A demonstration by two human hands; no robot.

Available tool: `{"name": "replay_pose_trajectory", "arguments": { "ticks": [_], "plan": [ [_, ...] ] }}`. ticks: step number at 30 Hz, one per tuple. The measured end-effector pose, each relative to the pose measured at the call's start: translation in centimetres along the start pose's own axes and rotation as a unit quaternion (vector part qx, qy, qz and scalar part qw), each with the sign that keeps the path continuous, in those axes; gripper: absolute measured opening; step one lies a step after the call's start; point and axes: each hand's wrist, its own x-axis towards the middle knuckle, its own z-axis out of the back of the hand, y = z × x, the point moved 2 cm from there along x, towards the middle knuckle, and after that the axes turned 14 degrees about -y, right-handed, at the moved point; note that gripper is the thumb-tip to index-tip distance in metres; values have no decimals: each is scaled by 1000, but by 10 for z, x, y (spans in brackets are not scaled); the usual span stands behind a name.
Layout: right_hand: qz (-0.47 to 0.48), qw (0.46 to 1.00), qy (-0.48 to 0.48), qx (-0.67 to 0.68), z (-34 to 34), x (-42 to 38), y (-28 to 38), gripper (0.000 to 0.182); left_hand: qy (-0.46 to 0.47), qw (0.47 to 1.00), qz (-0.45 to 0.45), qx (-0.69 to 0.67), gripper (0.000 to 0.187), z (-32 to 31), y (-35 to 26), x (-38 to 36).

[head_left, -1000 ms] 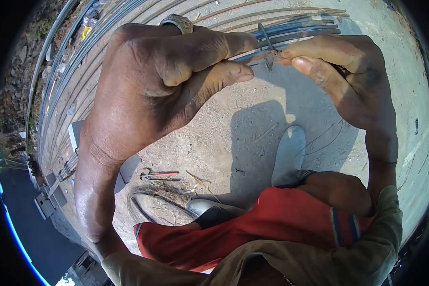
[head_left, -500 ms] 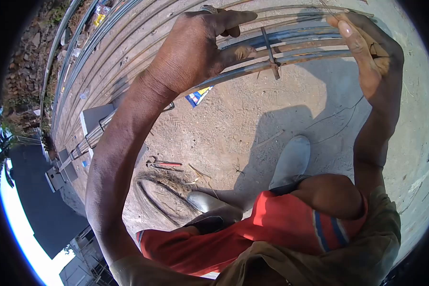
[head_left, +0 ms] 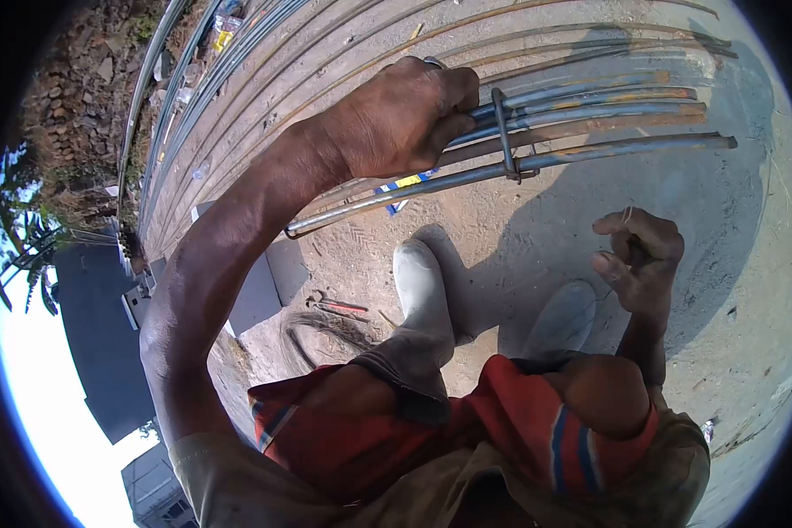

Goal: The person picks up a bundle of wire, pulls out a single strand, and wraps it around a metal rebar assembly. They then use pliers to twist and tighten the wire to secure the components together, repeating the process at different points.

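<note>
My left hand (head_left: 409, 114) is closed around the upper bars of a bundle of metal rods (head_left: 625, 151). Just right of its fingers, a dark metal stirrup (head_left: 503, 132) stands around the rods, with a short bit of wire at its lower corner. The rod ends stick out to the right. Below them, apart from the bundle, my right hand (head_left: 641, 255) hangs over the ground with thumb and fingers curled toward each other and a gap between them. No object shows clearly in it.
More long rods (head_left: 537, 33) lie curving across the ground behind the bundle. Red-handled pincers (head_left: 341, 306) lie near a coil of wire (head_left: 312, 339), left of my boot (head_left: 420, 282). A blue and yellow packet (head_left: 405, 189) lies under the rods. Grey blocks (head_left: 260, 286) stand at left.
My right hand has come away from the rods and moved down. My left hand has shifted right and now closes on the bars beside the stirrup. One boot has moved forward.
</note>
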Motion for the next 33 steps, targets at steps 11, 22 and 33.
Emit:
{"name": "replay_pose_trajectory", "arguments": {
  "ticks": [11,22,33],
  "plan": [
    [65,971,-74,-219,36,-17,48,44,66,987,19,-147,47,-1,35,16],
    [47,855,215,-469,3,61,134,13,96,967,32,-233,45,-16,46,23],
    [162,907,124,-369,-42,68,80,45,61,970,-5,-237,34,-15,43,22]
  ]
}}
